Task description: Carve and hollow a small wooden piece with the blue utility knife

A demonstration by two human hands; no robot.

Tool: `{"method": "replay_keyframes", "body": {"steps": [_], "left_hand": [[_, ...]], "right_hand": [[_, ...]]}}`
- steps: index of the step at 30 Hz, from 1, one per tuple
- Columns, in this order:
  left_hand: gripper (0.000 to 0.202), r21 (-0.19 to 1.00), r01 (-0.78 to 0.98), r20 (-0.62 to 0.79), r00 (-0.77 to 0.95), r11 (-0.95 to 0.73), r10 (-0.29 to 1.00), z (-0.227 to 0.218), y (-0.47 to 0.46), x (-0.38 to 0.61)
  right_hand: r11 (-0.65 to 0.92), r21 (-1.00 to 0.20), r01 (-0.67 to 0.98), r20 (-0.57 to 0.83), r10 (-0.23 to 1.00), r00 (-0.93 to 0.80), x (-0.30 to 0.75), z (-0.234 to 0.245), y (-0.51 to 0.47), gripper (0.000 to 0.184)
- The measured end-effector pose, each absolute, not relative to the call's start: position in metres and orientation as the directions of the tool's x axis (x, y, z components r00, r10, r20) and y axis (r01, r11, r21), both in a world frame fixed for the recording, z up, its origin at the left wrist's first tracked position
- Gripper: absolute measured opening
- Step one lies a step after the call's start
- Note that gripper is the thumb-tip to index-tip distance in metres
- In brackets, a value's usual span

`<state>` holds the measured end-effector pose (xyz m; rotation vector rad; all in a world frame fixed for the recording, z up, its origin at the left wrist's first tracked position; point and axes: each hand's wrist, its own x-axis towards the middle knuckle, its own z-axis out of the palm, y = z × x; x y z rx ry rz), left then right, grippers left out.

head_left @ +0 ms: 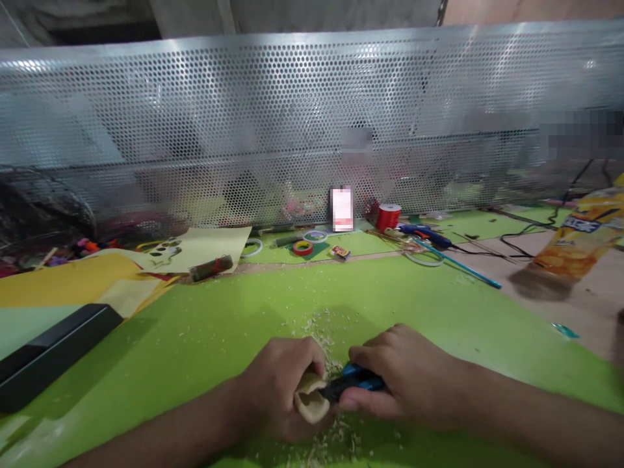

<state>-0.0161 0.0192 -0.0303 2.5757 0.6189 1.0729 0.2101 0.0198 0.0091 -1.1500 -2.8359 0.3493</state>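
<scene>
My left hand [280, 383] is closed around a pale, hollow, cup-like piece [312, 408] with an uneven rim, its opening facing me. My right hand [404, 377] grips a blue-and-black utility knife [358, 380]. The knife's front end points left and meets the right side of the hollow piece's opening; its blade is too dark and small to make out. Pale shavings [341, 442] lie scattered beneath and beyond both hands on the bright green mat [219, 325].
On the left are a long black box [58, 351] and yellow paper sheets [88, 279]. Along the back stand a lit phone [342, 209], a red spool [389, 218], tape rolls [303, 247] and a blue glue gun [429, 235]. A drink bottle [580, 234] stands right, before a perforated metal screen [273, 97].
</scene>
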Motion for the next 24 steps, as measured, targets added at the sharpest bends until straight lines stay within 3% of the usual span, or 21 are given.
{"method": "replay_keyframes", "body": {"steps": [5, 10, 15, 19, 24], "left_hand": [[0.031, 0.498, 0.287, 0.555, 0.62, -0.818, 0.555, -0.038, 0.023, -0.019], [0.035, 0.555, 0.319, 0.532, 0.574, -0.768, 0.623, -0.037, 0.025, -0.02], [0.028, 0.676, 0.345, 0.426, 0.538, -0.651, 0.727, -0.032, 0.024, -0.02], [0.028, 0.759, 0.318, 0.372, 0.505, -0.569, 0.779, -0.032, 0.025, -0.02], [0.034, 0.762, 0.262, 0.407, 0.517, -0.592, 0.753, -0.027, 0.022, -0.019]], "right_hand": [[0.695, -0.299, 0.654, 0.007, 0.687, -0.726, 0.217, 0.016, 0.019, 0.059], [0.759, -0.274, 0.59, 0.069, 0.627, -0.776, 0.228, 0.015, 0.022, 0.028], [0.84, -0.214, 0.499, 0.222, 0.54, -0.812, 0.236, 0.012, 0.027, 0.034], [0.782, -0.296, 0.549, 0.266, 0.619, -0.739, 0.237, 0.014, 0.024, 0.035], [0.7, -0.451, 0.554, 0.185, 0.68, -0.709, 0.236, 0.017, 0.022, 0.023]]}}
